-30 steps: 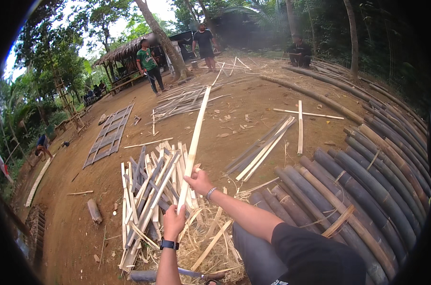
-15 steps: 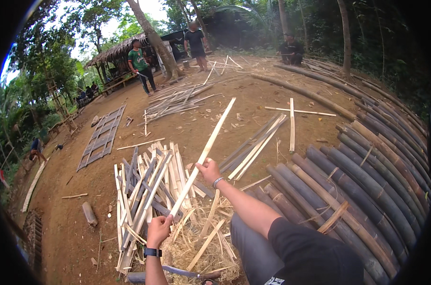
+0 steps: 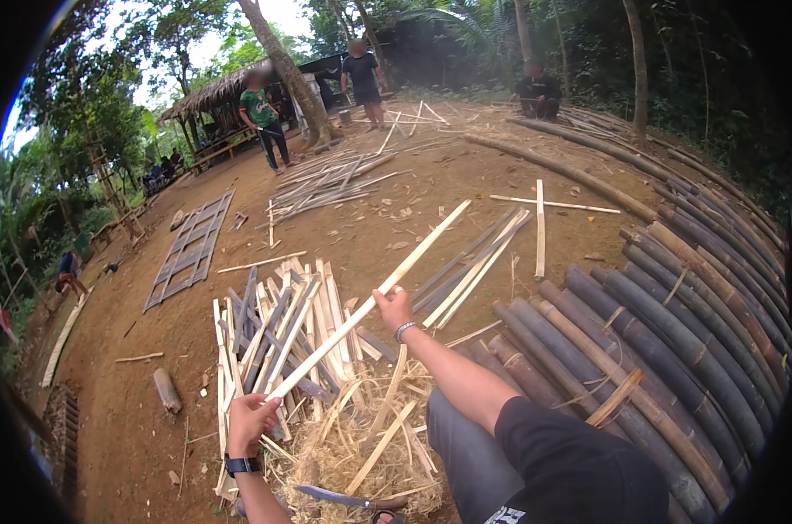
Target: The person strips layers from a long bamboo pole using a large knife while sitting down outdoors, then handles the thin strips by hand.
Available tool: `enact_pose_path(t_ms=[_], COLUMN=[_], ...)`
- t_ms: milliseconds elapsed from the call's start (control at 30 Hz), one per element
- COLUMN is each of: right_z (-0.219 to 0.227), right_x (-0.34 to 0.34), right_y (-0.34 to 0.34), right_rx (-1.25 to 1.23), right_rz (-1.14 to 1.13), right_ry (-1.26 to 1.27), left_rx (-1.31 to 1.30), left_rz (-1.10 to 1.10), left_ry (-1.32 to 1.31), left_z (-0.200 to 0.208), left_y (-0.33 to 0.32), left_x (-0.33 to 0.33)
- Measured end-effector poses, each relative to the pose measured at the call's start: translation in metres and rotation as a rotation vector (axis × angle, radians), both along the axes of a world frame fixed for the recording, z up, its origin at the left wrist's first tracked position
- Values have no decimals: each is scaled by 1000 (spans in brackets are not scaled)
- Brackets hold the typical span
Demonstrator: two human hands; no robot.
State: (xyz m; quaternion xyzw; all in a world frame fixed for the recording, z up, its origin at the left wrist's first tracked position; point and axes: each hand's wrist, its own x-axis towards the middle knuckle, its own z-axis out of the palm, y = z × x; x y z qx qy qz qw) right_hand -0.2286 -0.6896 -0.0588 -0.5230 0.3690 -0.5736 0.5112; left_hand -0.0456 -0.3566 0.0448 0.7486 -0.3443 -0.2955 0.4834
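A long pale bamboo strip (image 3: 422, 248) slants across the view from lower left to upper right, held between both hands. My left hand (image 3: 251, 423), with a dark watch on its wrist, pinches the strip's near end. My right hand (image 3: 393, 307) grips it farther up, about midway along. Beneath the strip lies a heap of split bamboo slats (image 3: 278, 323), some pale and some dark. Curly shavings (image 3: 326, 458) cover the ground below my hands. A machete (image 3: 344, 498) with a curved blade rests on the shavings near my foot.
Thick dark bamboo poles (image 3: 667, 323) lie in rows on the right. Two crossed slats (image 3: 539, 227) and a bundle of strips (image 3: 479, 266) lie ahead. A bamboo lattice (image 3: 191, 249) is on the left. Several people stand or sit farther off near a thatched hut (image 3: 226, 92).
The strip has swung lower toward the right. My left hand has moved left with its near end, and the machete blade shows more fully.
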Motion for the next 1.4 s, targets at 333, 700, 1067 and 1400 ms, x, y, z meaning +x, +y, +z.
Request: enact_pose_path(t_ms=[333, 700, 1067, 1400], right_z=[-17, -17, -14, 16], right_x=[17, 16, 17, 4], right_y=[-3, -5, 0, 24], right_rx=[-58, 27, 18, 101], right_rz=[-122, -165, -179, -234], right_ry=[96, 70, 151, 166], left_rx=[-180, -174, -189, -161], left_rz=[79, 2, 53, -78], left_ry=[-811, -675, -1024, -1027], left_z=[-7, 5, 0, 12], left_y=[3, 8, 3, 7], left_x=[4, -4, -7, -20])
